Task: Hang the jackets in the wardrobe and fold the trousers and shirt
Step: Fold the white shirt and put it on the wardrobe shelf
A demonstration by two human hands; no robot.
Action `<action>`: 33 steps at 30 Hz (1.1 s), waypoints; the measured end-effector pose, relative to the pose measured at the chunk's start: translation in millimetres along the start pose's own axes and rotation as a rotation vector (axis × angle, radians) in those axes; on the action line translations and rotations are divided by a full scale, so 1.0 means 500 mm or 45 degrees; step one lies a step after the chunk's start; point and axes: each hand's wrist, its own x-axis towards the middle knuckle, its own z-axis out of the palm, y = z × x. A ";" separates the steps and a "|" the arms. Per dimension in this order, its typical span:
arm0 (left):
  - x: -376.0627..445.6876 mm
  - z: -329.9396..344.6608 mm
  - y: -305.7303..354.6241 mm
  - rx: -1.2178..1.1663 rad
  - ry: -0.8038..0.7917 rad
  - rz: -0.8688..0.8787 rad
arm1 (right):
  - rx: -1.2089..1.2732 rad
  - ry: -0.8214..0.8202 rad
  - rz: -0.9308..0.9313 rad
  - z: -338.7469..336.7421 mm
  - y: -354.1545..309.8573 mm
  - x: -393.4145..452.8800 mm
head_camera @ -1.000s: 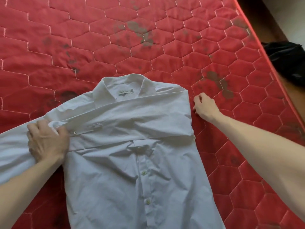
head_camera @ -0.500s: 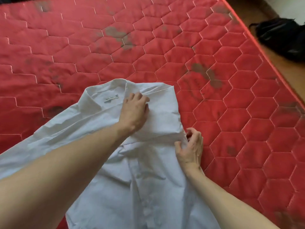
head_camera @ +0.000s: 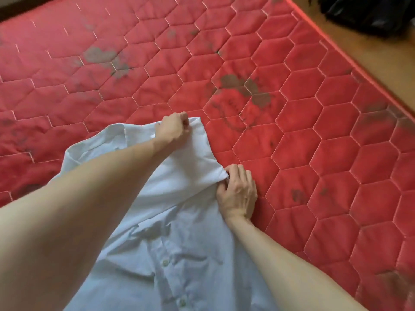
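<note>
Since 0.5 s ago: left hand went from lying flat near the collar to the shirt's far right corner, fingers now curled in a pinch on the fabric edge there. Right hand kept its grip on the shirt's right edge, roughly same spot on the garment; camera has swung, so the dark item on the floor sits higher in frame.

Near to far:
- Lower frame: both bare forearms enter from the bottom, left one crossing diagonally over the shirt toward centre.
- White shirt lies button-side up on the red mattress, filling lower-left to centre of frame. Two buttons visible along the placket at lower centre. Cloth is creased around the chest.
- Right of centre: right hand's knuckles are up, fingers curled, pinching a bunched fold at the shirt's right side edge; heel of the hand rests on the mattress just beside the cloth.
- Centre: folded-over panel of shirt runs between the two hands, its right edge stretched between them.
- Left of centre: collar sticks out from behind the left forearm, partly hidden.
- Upper half: bare quilted hexagon mattress surface with grey-dark stains.
- Upper right: wooden floor past the mattress edge, dark bundle at the corner, cut by frame; can't tell what it is.
</note>
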 end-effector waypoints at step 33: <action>-0.025 0.121 -0.053 0.386 0.196 0.583 | -0.036 -0.194 -0.525 0.008 0.014 -0.028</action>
